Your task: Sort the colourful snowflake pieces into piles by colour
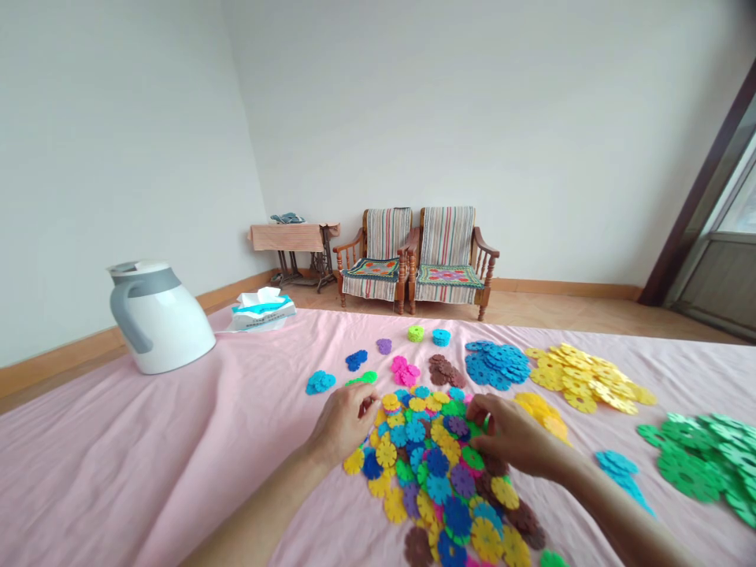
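A mixed heap of flat plastic snowflake discs (pixel 440 472) in several colours lies on the pink tablecloth (pixel 206 441) right before me. My left hand (pixel 342 421) rests on the heap's left edge, fingers curled on a disc I cannot make out. My right hand (pixel 511 433) is at the heap's right edge, fingers pinched round a green disc (pixel 485 425). Sorted piles lie beyond: blue (pixel 496 364), yellow (pixel 584 376), green (pixel 705 461), brown (pixel 446 368), pink (pixel 405 370).
A white kettle (pixel 157 315) stands at the back left with a tissue box (pixel 263 309) behind it. Small stacks of green (pixel 416 333) and light blue (pixel 440 337) discs sit further back. Two striped armchairs (pixel 416 256) and a side table (pixel 295 240) stand by the far wall.
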Motion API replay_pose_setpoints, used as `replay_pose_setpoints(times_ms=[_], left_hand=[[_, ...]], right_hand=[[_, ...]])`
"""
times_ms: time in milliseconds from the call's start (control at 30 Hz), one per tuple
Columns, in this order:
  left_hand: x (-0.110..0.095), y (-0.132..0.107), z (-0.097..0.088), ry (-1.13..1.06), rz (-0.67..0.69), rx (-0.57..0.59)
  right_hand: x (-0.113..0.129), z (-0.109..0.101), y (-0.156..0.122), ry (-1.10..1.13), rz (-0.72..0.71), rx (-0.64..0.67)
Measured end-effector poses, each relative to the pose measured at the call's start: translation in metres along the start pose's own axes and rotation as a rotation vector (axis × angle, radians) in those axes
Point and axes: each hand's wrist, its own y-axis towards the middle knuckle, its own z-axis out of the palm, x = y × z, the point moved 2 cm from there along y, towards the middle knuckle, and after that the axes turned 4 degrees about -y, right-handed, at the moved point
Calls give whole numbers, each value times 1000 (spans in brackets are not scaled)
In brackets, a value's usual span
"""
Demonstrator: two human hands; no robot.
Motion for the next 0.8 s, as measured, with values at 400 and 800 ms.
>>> replay_pose_setpoints(times_ms=[400, 800], left_hand=[[-4, 0, 4, -96, 29, 21], [-53, -11, 4, -368, 76, 122]], right_hand=[[-2, -3, -1, 33, -16, 2], [73, 14, -13, 450, -180, -141]])
